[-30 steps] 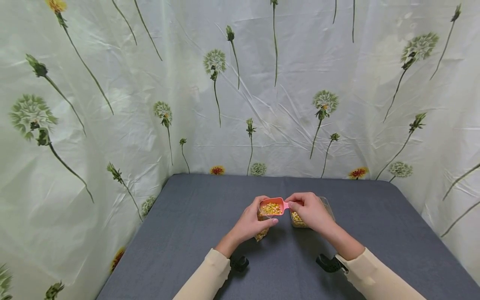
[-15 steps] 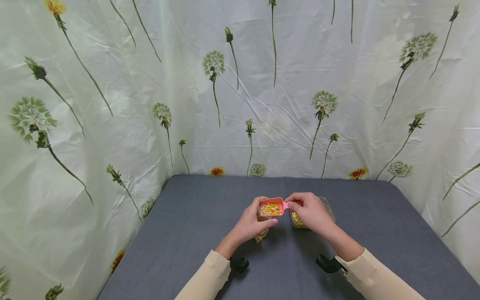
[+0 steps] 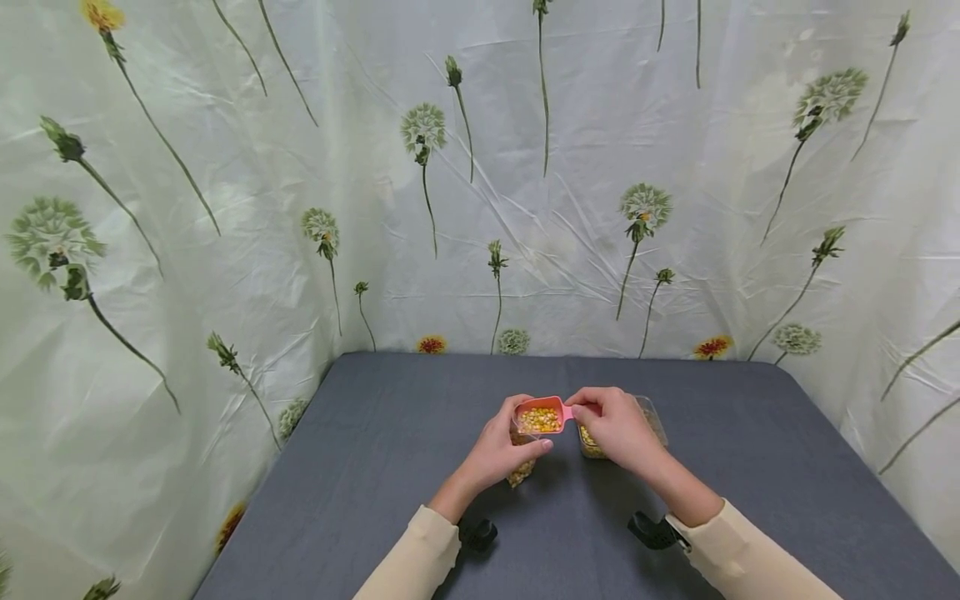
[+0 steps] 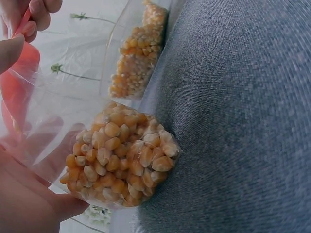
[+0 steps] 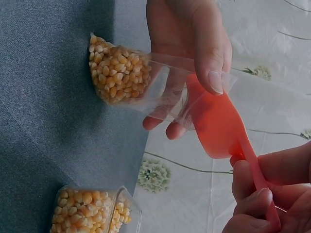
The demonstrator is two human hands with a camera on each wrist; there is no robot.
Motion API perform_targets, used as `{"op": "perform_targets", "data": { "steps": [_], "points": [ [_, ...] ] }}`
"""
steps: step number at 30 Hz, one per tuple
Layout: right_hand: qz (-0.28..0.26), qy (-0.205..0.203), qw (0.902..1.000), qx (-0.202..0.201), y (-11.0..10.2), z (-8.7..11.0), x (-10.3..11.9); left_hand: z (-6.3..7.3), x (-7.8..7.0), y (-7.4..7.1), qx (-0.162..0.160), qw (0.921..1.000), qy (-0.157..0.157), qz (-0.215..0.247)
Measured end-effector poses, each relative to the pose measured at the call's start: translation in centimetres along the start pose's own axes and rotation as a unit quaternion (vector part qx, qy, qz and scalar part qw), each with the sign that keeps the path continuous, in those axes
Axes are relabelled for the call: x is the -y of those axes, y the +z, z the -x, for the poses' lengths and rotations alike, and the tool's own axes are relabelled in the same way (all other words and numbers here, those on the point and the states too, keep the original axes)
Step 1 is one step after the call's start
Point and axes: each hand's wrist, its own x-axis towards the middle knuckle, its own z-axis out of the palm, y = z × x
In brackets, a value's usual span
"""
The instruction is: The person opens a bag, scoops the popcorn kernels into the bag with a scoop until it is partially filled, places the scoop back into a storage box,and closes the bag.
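Note:
My left hand (image 3: 498,450) holds a clear plastic bag (image 4: 63,102) upright, its lower part filled with yellow corn kernels (image 4: 119,155). The bag's bottom is at or just above the cloth; I cannot tell which. Between thumb and fingers, my right hand (image 3: 618,425) pinches the handle of a coral-pink scoop (image 5: 214,121). The scoop carries a load of kernels (image 3: 540,418), and its front end sits inside the bag's mouth. My left thumb lies against the bag's mouth beside the scoop in the right wrist view.
Just behind my right hand, a clear rectangular container (image 3: 654,410) of corn kernels stands on the dark grey tablecloth (image 3: 420,417), partly hidden by that hand. A white curtain (image 3: 480,167) printed with dandelions hangs behind and beside the table.
The head view has shifted slightly. Both hands, the bag and the scoop keep the same positions relative to each other.

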Motion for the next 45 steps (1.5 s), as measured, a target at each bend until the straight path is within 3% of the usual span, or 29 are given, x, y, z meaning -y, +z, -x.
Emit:
{"op": "perform_targets", "data": {
  "steps": [20, 32, 38, 45],
  "points": [
    [0.044, -0.026, 0.9984, -0.025, 0.61, 0.03, 0.47, -0.07, -0.10, -0.15, -0.015, 0.9997, -0.010, -0.016],
    [0.063, -0.060, 0.9951, -0.045, 0.68, 0.24, 0.53, 0.02, -0.18, -0.02, -0.024, 0.9993, 0.014, -0.023],
    [0.070, -0.066, 0.9942, -0.049, 0.68, 0.39, 0.65, 0.16, -0.09, 0.02, -0.020, 0.9994, 0.025, -0.012],
    [0.075, -0.074, 0.9929, -0.055, 0.73, 0.57, 0.56, 0.30, -0.29, 0.13, -0.024, 0.9997, 0.009, 0.003]
  ]
}}
